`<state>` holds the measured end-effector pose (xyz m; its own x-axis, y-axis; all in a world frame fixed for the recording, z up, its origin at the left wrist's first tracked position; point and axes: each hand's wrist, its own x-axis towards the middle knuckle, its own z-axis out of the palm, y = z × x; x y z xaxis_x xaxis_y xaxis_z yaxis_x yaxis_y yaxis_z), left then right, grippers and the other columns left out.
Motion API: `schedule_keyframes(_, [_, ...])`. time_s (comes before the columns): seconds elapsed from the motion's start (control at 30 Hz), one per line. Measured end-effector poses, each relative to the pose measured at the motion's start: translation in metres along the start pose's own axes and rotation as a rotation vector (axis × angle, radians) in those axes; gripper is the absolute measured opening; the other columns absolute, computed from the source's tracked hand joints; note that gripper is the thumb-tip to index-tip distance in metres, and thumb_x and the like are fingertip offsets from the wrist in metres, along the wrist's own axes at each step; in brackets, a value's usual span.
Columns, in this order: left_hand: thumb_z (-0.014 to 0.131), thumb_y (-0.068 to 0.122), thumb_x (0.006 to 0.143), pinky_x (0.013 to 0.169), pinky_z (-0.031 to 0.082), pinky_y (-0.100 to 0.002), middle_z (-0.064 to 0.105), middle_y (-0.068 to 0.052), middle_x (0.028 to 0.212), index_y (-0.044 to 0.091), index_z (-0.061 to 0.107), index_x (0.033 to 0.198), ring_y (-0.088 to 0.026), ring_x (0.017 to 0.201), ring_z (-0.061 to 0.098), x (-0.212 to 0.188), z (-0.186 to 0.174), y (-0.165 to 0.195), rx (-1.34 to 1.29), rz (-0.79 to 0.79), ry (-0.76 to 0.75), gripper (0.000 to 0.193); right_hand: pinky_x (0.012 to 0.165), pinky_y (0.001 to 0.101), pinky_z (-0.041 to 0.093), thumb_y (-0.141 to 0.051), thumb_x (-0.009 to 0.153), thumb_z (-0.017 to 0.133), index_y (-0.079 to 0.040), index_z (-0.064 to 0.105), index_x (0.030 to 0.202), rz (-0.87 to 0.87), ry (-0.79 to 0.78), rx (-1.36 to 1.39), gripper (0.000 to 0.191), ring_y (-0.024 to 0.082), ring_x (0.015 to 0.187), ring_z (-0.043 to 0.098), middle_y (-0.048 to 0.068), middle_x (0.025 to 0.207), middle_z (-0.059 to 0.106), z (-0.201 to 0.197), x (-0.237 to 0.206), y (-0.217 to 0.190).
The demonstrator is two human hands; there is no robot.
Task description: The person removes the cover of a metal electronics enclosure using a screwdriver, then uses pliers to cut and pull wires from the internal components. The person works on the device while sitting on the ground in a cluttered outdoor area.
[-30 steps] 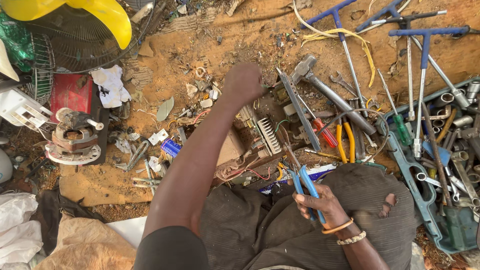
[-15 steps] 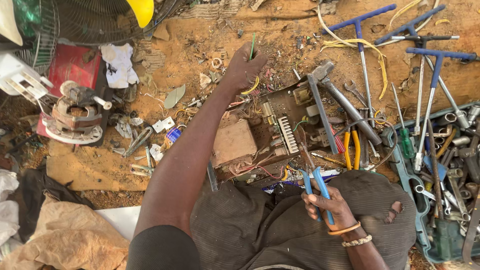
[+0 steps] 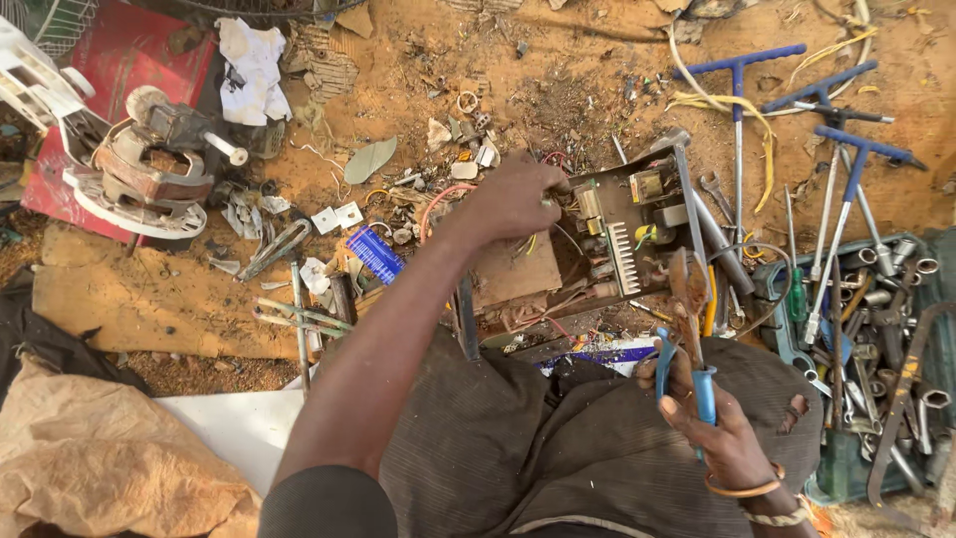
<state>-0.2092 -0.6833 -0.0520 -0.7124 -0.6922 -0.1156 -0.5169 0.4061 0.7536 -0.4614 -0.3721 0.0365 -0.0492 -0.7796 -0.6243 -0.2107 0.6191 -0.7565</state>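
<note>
left hand (image 3: 513,199) pulled back onto circuit board (image 3: 622,224) | right hand (image 3: 717,438) grips pliers (image 3: 687,329)

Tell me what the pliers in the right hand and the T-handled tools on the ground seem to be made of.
Pliers: rusty brown jaws, likely steel; glossy blue handle sleeves, probably plastic or rubber, held in the right hand. T-handled tools: thin grey shafts look like bare metal; the matte blue crossbars seem painted or plastic-coated.
</note>
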Motion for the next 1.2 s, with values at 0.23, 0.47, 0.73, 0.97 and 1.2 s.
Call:
schedule_keyframes(0.23, [0.072, 0.035, 0.074, 0.111, 0.040, -0.054, 0.066, -0.014, 0.125, 0.007, 0.069, 0.118, -0.038, 0.124, 0.050, -0.009, -0.004, 0.030, 0.109, -0.084, -0.067, 0.052, 0.099, 0.0468, 0.056, -0.026, 0.089, 0.060, -0.003, 0.041, 0.152, 0.154, -0.099, 0.314, 0.069, 0.030, 0.113, 0.071, 0.020, 0.120, 0.071, 0.032, -0.001, -0.059])
schedule_keyframes(0.47, [0.077, 0.030, 0.073, 0.119, 0.031, -0.058, 0.061, -0.019, 0.129, 0.007, 0.072, 0.109, -0.040, 0.130, 0.047, -0.013, -0.014, 0.048, 0.125, -0.128, -0.102, 0.044, 0.082, 0.0494, 0.061, -0.039, 0.092, 0.060, -0.004, 0.054, 0.134, 0.399, -0.016, 0.439, 0.054, 0.028, 0.096, 0.070, 0.016, 0.105, 0.070, 0.064, 0.015, -0.082])
schedule_keyframes(0.73, [0.073, 0.025, 0.079, 0.118, 0.020, -0.062, 0.046, -0.025, 0.145, 0.000, 0.074, 0.102, -0.047, 0.141, 0.032, 0.002, 0.001, 0.037, 0.002, -0.169, -0.077, 0.033, 0.081, 0.0441, 0.061, -0.043, 0.090, 0.061, -0.014, 0.060, 0.131, 0.412, 0.157, 0.251, 0.050, 0.024, 0.094, 0.071, 0.013, 0.105, 0.071, 0.081, 0.020, -0.072])
schedule_keyframes(0.97, [0.059, 0.032, 0.090, 0.125, 0.020, -0.051, 0.051, -0.025, 0.143, 0.005, 0.073, 0.114, -0.037, 0.139, 0.044, 0.012, 0.016, 0.021, -0.051, -0.173, -0.029, 0.039, 0.081, 0.0463, 0.061, -0.040, 0.093, 0.065, 0.000, 0.063, 0.118, 0.336, 0.162, 0.286, 0.048, 0.027, 0.091, 0.072, 0.015, 0.099, 0.072, 0.083, 0.037, -0.064])
schedule_keyframes(1.2, [0.067, 0.028, 0.084, 0.124, 0.021, -0.053, 0.062, -0.026, 0.124, 0.004, 0.075, 0.095, -0.036, 0.130, 0.050, 0.008, 0.015, 0.020, -0.047, -0.134, -0.024, 0.027, 0.082, 0.0444, 0.061, -0.040, 0.092, 0.064, -0.003, 0.063, 0.116, 0.238, 0.313, 0.388, 0.044, 0.025, 0.094, 0.072, 0.012, 0.101, 0.072, 0.107, 0.064, -0.062])
